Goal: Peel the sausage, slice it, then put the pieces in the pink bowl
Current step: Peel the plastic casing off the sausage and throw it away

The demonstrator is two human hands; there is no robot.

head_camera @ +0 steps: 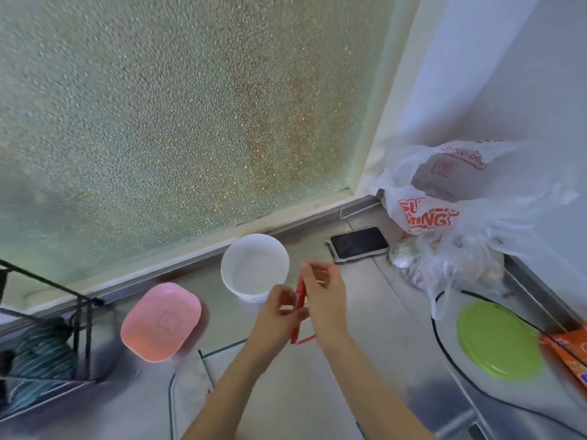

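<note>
A: Our fingers on the left hand are closing round the lower part of the sausage, still in its red casing, while the right hand is pinching near its top, thumb and forefinger nearly together. A strip of casing seems to be hanging loose at the bottom.

B: So we are holding it upright in the air, above the desk?

A: Yes, in front of the white tub, with the pink bowl off to the left, well apart from it.

B: Then we are risking a slip. If the casing tears suddenly, the sausage could be shooting out and landing on the desk or in the tub.

A: And the picture is blurring, so we are not telling how firm the pinch is. A phone is lying just behind, too.
</note>
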